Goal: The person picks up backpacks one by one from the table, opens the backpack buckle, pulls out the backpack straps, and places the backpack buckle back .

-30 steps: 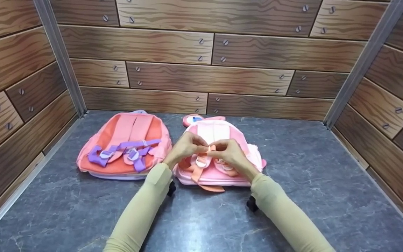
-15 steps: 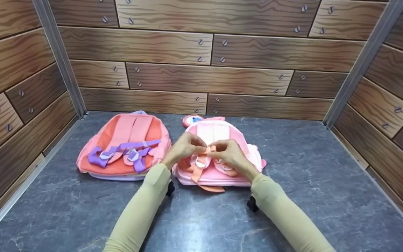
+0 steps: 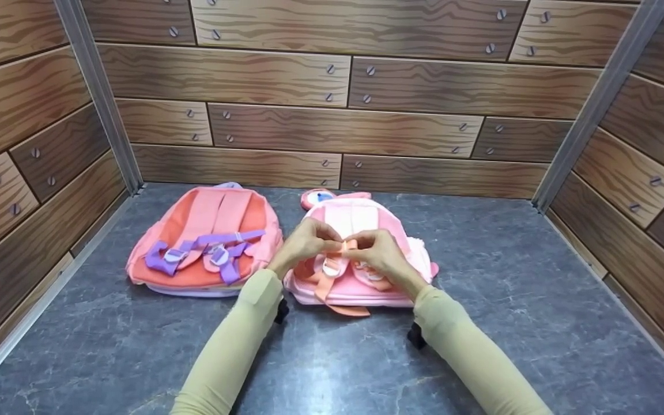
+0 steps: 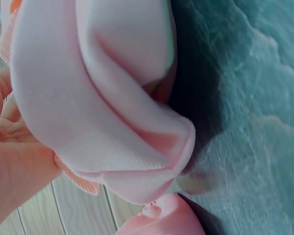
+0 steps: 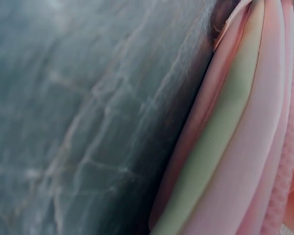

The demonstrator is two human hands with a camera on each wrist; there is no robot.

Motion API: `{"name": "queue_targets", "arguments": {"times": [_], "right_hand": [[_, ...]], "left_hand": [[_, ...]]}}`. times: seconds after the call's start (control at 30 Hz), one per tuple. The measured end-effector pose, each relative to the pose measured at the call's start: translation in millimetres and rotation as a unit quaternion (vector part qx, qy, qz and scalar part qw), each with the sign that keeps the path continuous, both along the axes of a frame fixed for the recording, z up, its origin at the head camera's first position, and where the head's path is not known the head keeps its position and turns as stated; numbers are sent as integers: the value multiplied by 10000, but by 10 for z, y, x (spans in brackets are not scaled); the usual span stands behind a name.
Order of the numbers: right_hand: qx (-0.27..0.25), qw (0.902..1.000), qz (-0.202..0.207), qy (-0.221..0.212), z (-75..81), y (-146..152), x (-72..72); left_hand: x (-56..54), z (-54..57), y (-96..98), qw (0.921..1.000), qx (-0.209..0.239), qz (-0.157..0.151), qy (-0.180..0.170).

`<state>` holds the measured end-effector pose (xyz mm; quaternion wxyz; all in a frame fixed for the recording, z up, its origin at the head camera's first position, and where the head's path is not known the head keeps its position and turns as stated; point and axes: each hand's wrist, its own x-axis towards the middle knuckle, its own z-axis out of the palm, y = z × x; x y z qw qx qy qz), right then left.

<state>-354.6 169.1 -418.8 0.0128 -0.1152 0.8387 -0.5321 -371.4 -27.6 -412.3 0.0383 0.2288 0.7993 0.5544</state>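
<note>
A pink backpack (image 3: 389, 216) lies with its strap side up on the dark marbled table. Over its middle, my left hand (image 3: 309, 239) and right hand (image 3: 381, 251) meet and pinch an orange strap (image 3: 350, 246) between thumbs and fingers. A white buckle (image 3: 332, 266) sits on an orange strap just below the hands, with a loose strap end (image 3: 349, 311) hanging over the front edge. In the left wrist view, the bag's pale pink side (image 4: 54, 98) hides most of the left hand (image 4: 19, 166). The right wrist view shows mainly the bag's layered edge (image 5: 250, 137).
To the left lies a coral backpack (image 3: 176, 225) with purple straps (image 3: 222, 237) and pale buckles. A red and white plush piece (image 3: 317, 197) pokes out behind the pink bag. Wood-patterned walls (image 3: 338, 127) stand at the back and both sides of the table (image 3: 510, 276).
The hands stay in the same place with only slight finger shifts at the orange strap. Both backpacks lie where they were.
</note>
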Motion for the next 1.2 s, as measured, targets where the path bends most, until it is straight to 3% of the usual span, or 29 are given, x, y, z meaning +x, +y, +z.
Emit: {"name": "queue_targets", "arguments": {"times": [0.23, 0.47, 0.7, 1.2], "right_hand": [[-73, 10000, 26, 56, -26, 7, -11], [7, 9999, 55, 138, -40, 9, -13], [22, 9997, 72, 227, -29, -1, -7], [133, 9998, 1, 150, -39, 15, -9]], "left_hand": [[-14, -12, -29, 9999, 68, -137, 7], [-15, -17, -24, 9999, -90, 12, 49], [-22, -22, 11, 10000, 23, 6, -87], [-13, -32, -82, 9998, -41, 124, -168]]}}
